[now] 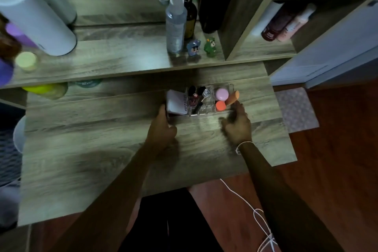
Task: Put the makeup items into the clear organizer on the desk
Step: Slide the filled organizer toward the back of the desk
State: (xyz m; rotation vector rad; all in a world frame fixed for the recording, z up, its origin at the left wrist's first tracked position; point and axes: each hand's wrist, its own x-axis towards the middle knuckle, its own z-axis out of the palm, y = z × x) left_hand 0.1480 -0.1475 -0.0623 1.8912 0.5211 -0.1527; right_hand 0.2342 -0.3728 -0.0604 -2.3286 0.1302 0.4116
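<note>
The clear organizer (206,113) sits on the wooden desk (102,149) below the shelf. It holds a white compact case (177,102), dark lipstick tubes (194,93), a pink round sponge (222,94), an orange sponge (221,106) and a tan sponge (233,98). My left hand (162,127) grips the organizer's left end beside the white case. My right hand (237,126) rests at its right front corner, fingers touching the edge.
A raised shelf (114,61) carries a clear spray bottle (175,20), a dark bottle, two small figurines (201,47) and a large white cylinder (34,12). A cubby at right holds bottles (284,24). A white cord (257,215) hangs from my right wrist.
</note>
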